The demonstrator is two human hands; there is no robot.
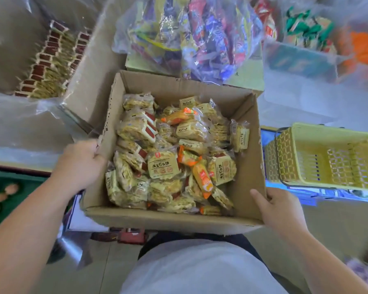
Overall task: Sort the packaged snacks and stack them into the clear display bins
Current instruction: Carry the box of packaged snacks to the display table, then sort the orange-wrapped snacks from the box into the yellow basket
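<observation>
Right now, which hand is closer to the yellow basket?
Right. The right hand grips the cardboard box at its near right corner, close to the yellow basket; the left hand grips its left wall.

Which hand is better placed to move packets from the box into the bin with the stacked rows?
Likely the left hand: it holds the left wall of the box, on the side of that bin. The right hand holds the near right corner, farther away.

A head-worn wide-angle camera looks forward and steeply down from over the person's torso, close above the cardboard box (pixel 168 219) of packaged snacks (pixel 164 166).
</observation>
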